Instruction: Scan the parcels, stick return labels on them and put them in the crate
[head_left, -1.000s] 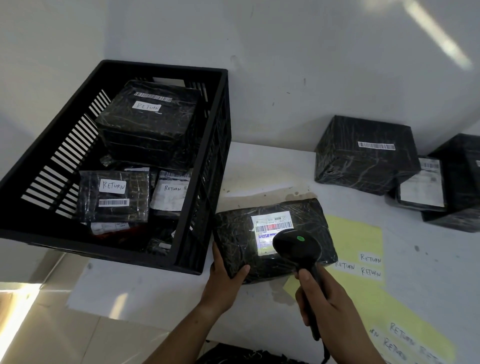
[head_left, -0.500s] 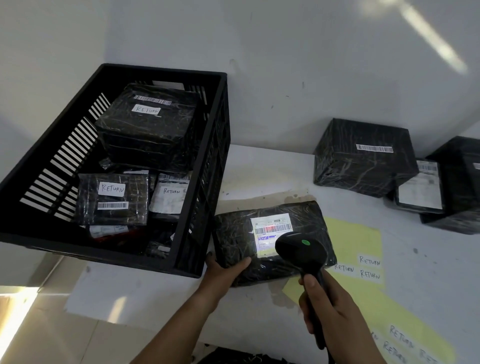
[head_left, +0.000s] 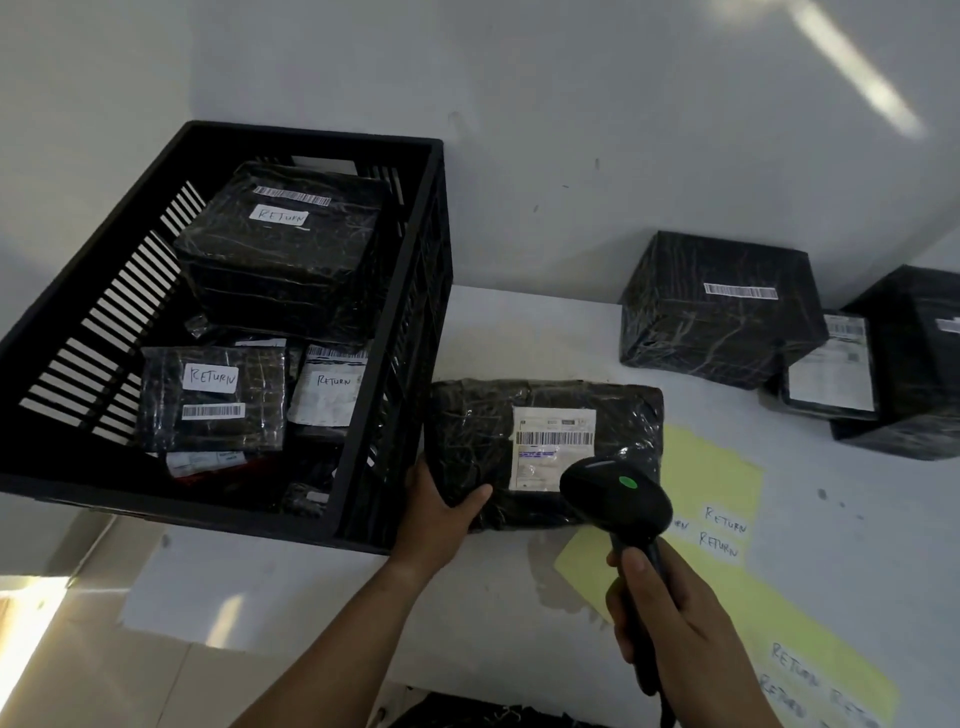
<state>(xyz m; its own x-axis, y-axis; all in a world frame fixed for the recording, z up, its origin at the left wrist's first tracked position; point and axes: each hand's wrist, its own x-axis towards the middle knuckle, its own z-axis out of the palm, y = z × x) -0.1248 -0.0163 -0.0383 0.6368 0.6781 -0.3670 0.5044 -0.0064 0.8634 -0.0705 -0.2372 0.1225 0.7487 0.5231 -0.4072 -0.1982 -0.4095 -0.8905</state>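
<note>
A flat black wrapped parcel (head_left: 483, 447) with a white barcode label lies on the white table, just right of the black crate (head_left: 410, 332). My left hand (head_left: 436, 512) grips the parcel's near left corner, thumb on top. In my right hand (head_left: 670, 629) is the handle of a black barcode scanner (head_left: 615, 501). Its head, showing a green light, hangs over the parcel's near right part. The crate holds several wrapped parcels with "RETURN" labels.
Three more black parcels (head_left: 722, 312) sit at the back right against the wall. Yellow sheets of handwritten "RETURN" labels (head_left: 722, 525) lie on the table right of the parcel and under my right hand. The table's near edge runs below the crate.
The scanner's light patch on the barcode label has gone out. The scanner head has drawn back slightly toward me and to the right. My left hand keeps its hold on the corner.
</note>
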